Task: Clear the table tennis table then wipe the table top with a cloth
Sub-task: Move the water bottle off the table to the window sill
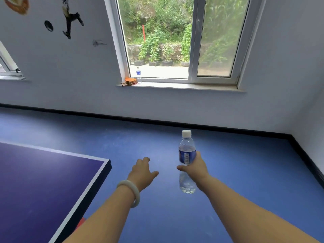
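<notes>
**A:** Two bare arms come in from the bottom edge. What about the left hand (142, 172)?

**B:** It holds nothing. Fingers loosely bent and a little apart, thumb out to the side. There's a white bangle (130, 192) on that wrist.

**A:** And the right hand (196, 170)?

**B:** It's wrapped round a clear water bottle (187, 155), with fingers and thumb clamped at its middle, at the lower edge of the blue label. The bottle is upright, white cap on, held in the air over the blue floor (254, 163), off the table.

**A:** Where's the table?

**B:** One corner of the table tennis table (35, 181) shows lower left, with a dark blue top and a white edge line. The left forearm is just beside that corner. Something red sits under the table edge by that arm, can't tell what.

**A:** Farther back?

**B:** Black skirting (157, 122) runs along the foot of the wall. Above it is the windowsill (175, 85). At its left end lie stacked table tennis paddles (130, 81), orange rubber up, handles poking over the sill edge. A second water bottle (138, 74) stands upright just beside them. Touching or not, can't tell.

**A:** Anything on the wall?

**B:** A white-framed window (191, 50) with greenery outside. A footballer sticker (70, 20) and a black ball sticker (48, 25) are upper left.
</notes>
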`<act>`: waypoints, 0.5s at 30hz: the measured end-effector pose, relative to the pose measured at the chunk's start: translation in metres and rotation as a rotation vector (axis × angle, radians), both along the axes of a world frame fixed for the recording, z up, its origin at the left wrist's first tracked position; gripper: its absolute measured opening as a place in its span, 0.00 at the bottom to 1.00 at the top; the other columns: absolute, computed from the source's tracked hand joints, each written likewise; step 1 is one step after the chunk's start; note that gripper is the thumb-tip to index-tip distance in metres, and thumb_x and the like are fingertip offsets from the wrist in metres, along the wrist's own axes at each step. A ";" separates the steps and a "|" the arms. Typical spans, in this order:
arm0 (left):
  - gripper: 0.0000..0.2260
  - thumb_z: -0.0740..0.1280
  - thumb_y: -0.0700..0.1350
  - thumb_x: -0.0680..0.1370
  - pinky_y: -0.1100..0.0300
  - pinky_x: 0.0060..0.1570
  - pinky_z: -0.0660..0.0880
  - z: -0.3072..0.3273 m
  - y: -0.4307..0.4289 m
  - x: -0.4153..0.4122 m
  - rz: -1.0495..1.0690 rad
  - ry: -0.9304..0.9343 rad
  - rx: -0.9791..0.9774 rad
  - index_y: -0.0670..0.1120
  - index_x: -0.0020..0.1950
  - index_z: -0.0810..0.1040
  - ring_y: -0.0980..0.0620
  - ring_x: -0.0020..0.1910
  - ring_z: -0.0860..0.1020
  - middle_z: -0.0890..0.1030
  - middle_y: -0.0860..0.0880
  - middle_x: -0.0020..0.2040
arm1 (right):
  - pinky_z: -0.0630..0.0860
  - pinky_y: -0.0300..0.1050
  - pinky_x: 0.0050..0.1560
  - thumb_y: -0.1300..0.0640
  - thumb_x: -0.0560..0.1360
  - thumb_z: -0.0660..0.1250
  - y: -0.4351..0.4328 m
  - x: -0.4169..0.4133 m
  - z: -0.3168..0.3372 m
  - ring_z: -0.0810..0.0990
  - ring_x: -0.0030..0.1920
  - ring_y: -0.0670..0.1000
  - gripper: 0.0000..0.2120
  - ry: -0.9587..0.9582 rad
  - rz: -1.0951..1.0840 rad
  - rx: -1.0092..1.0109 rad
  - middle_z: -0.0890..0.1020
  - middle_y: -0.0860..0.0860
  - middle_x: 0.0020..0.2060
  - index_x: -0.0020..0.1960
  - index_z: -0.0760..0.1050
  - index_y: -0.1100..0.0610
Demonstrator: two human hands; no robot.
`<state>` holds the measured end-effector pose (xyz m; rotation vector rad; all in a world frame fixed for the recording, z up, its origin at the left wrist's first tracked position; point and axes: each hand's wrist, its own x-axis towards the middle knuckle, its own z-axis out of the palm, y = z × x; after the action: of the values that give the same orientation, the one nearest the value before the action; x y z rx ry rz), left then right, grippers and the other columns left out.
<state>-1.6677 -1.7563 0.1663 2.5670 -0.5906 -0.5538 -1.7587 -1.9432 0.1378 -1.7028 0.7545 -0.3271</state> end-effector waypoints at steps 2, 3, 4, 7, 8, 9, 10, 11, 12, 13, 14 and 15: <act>0.28 0.66 0.52 0.80 0.47 0.65 0.71 0.004 -0.024 0.034 0.055 -0.011 -0.018 0.45 0.76 0.60 0.43 0.67 0.69 0.63 0.44 0.72 | 0.69 0.38 0.36 0.63 0.65 0.80 -0.030 0.042 0.006 0.77 0.46 0.50 0.28 0.008 0.038 -0.009 0.77 0.49 0.47 0.57 0.68 0.55; 0.28 0.66 0.52 0.80 0.48 0.65 0.71 0.006 -0.034 0.050 0.083 -0.012 -0.022 0.45 0.76 0.60 0.43 0.67 0.69 0.63 0.44 0.72 | 0.69 0.38 0.36 0.63 0.65 0.80 -0.042 0.063 0.008 0.76 0.45 0.49 0.28 0.015 0.058 -0.016 0.77 0.48 0.46 0.57 0.67 0.55; 0.28 0.66 0.52 0.80 0.48 0.65 0.70 0.007 -0.043 0.066 0.107 -0.011 -0.025 0.45 0.76 0.60 0.43 0.68 0.69 0.63 0.44 0.72 | 0.68 0.38 0.35 0.63 0.65 0.80 -0.051 0.084 0.008 0.76 0.44 0.48 0.28 0.024 0.085 -0.024 0.77 0.48 0.46 0.56 0.67 0.54; 0.28 0.66 0.53 0.80 0.49 0.65 0.70 0.006 -0.066 0.120 0.159 -0.016 -0.023 0.45 0.76 0.61 0.43 0.68 0.68 0.64 0.44 0.72 | 0.68 0.38 0.35 0.62 0.65 0.79 -0.074 0.146 0.007 0.75 0.42 0.43 0.27 0.046 0.152 -0.028 0.76 0.46 0.44 0.56 0.66 0.53; 0.28 0.66 0.53 0.80 0.50 0.65 0.70 0.006 -0.074 0.139 0.177 -0.013 -0.027 0.45 0.75 0.61 0.44 0.68 0.68 0.64 0.44 0.72 | 0.68 0.38 0.36 0.62 0.65 0.79 -0.082 0.167 0.005 0.75 0.43 0.43 0.27 0.045 0.173 -0.020 0.76 0.45 0.45 0.55 0.66 0.53; 0.28 0.66 0.53 0.80 0.50 0.64 0.70 0.005 -0.081 0.160 0.195 -0.010 -0.033 0.45 0.75 0.61 0.44 0.68 0.68 0.64 0.45 0.72 | 0.69 0.38 0.37 0.62 0.65 0.79 -0.090 0.190 0.004 0.75 0.43 0.43 0.27 0.040 0.188 -0.009 0.77 0.46 0.45 0.56 0.66 0.53; 0.28 0.66 0.53 0.79 0.51 0.63 0.70 0.003 -0.089 0.183 0.207 -0.010 -0.031 0.46 0.75 0.61 0.44 0.68 0.68 0.64 0.45 0.72 | 0.69 0.39 0.37 0.62 0.66 0.79 -0.099 0.215 0.003 0.76 0.43 0.44 0.27 0.033 0.198 0.002 0.77 0.46 0.46 0.56 0.66 0.52; 0.28 0.66 0.53 0.79 0.51 0.63 0.70 0.002 -0.098 0.207 0.215 -0.010 -0.027 0.46 0.75 0.61 0.44 0.68 0.68 0.64 0.46 0.71 | 0.69 0.39 0.37 0.62 0.66 0.79 -0.106 0.239 0.001 0.76 0.44 0.44 0.27 0.032 0.206 0.006 0.77 0.46 0.46 0.56 0.66 0.52; 0.28 0.66 0.53 0.79 0.51 0.63 0.71 0.000 -0.106 0.231 0.219 -0.011 -0.025 0.46 0.76 0.61 0.44 0.67 0.69 0.64 0.46 0.71 | 0.69 0.39 0.37 0.63 0.66 0.79 -0.114 0.264 -0.001 0.76 0.44 0.44 0.27 0.032 0.211 0.006 0.77 0.46 0.46 0.57 0.66 0.53; 0.28 0.66 0.53 0.79 0.50 0.63 0.71 -0.001 -0.115 0.258 0.221 -0.016 -0.029 0.46 0.75 0.61 0.44 0.67 0.69 0.64 0.45 0.70 | 0.69 0.39 0.38 0.63 0.66 0.79 -0.122 0.290 -0.001 0.76 0.44 0.43 0.27 0.029 0.215 0.002 0.77 0.46 0.46 0.56 0.66 0.53; 0.28 0.66 0.53 0.79 0.49 0.63 0.71 -0.002 -0.123 0.285 0.222 -0.021 -0.033 0.45 0.75 0.61 0.44 0.66 0.69 0.64 0.45 0.70 | 0.70 0.39 0.38 0.63 0.66 0.78 -0.130 0.317 -0.002 0.76 0.44 0.43 0.27 0.027 0.219 -0.001 0.77 0.45 0.45 0.56 0.66 0.53; 0.28 0.66 0.53 0.80 0.48 0.64 0.71 -0.003 -0.132 0.312 0.228 -0.023 -0.042 0.45 0.75 0.61 0.44 0.66 0.69 0.64 0.45 0.70 | 0.69 0.39 0.37 0.63 0.66 0.78 -0.139 0.344 -0.002 0.75 0.44 0.43 0.27 0.027 0.221 -0.001 0.77 0.45 0.45 0.56 0.66 0.53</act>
<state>-1.3556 -1.8880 0.1636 2.5592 -0.3069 -0.4291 -1.4152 -2.0822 0.1355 -1.7757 0.5783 -0.1516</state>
